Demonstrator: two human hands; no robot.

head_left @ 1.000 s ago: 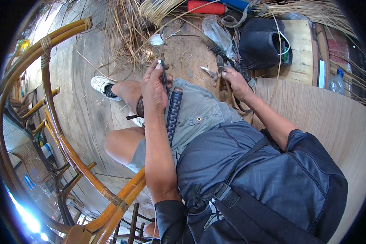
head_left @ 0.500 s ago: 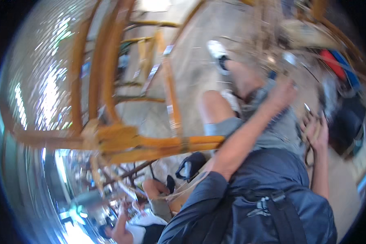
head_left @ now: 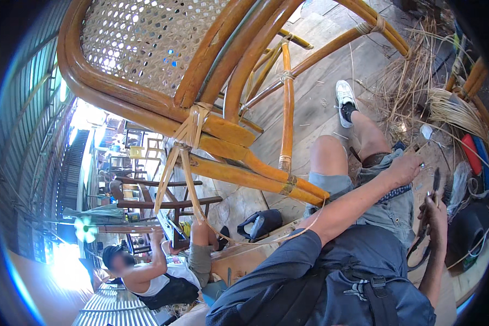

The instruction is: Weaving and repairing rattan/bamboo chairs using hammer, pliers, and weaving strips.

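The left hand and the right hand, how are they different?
The left hand is over the grey shorts; the right hand is out beside them. The right hand grips a long dark thing; whether the left hand holds anything is hard to see. Both are bare, with curled fingers.

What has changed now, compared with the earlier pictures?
Since the first picture, the view has turned left: the white shoe appears farther right, and a large woven chair panel and a co-worker's upper body came into sight. The left hand stays above the shorts; the right hand still holds a dark tool. No new grasp or release is clear.
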